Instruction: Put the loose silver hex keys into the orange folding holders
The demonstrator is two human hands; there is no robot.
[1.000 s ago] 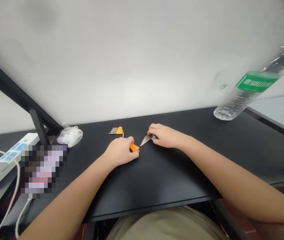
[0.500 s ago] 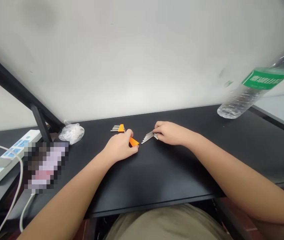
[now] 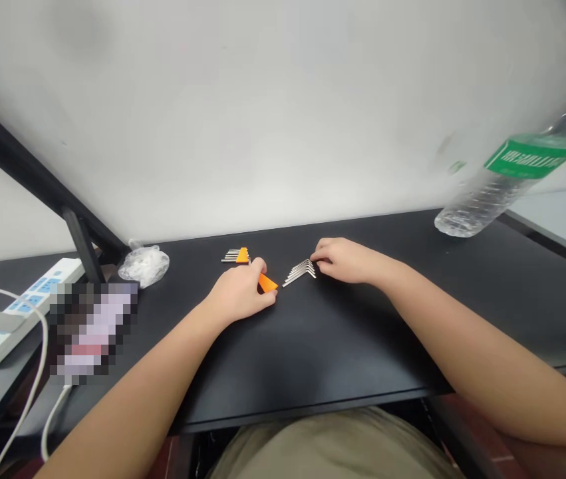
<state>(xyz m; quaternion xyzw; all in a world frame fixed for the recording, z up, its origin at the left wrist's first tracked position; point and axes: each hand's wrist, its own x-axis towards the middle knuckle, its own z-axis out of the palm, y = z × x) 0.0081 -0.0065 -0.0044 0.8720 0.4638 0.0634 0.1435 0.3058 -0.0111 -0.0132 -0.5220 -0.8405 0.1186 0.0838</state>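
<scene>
My left hand (image 3: 243,291) is closed around an orange hex key holder (image 3: 267,283) on the black desk, its fingers covering part of it. Just beyond that hand lies a second orange holder (image 3: 242,255) with several hex keys (image 3: 231,255) sticking out to the left. Between my hands, a row of loose L-shaped hex keys (image 3: 300,271) is laid out side by side, short bends toward the right. My right hand (image 3: 342,259) has its thumb and fingers pinched together at the far end of this row; whether a key is between the fingertips is hidden.
A crumpled clear plastic bag (image 3: 143,265) lies at the desk's back left. Nearer are a blurred-out phone-like object (image 3: 94,329) with a white cable (image 3: 46,426) and a white power strip (image 3: 28,303). A clear bottle (image 3: 482,199) with a green label stands at the back right.
My right hand has drawn back slightly up and to the right, uncovering more of the hex keys' bent ends. My left hand keeps its hold on the orange holder.
</scene>
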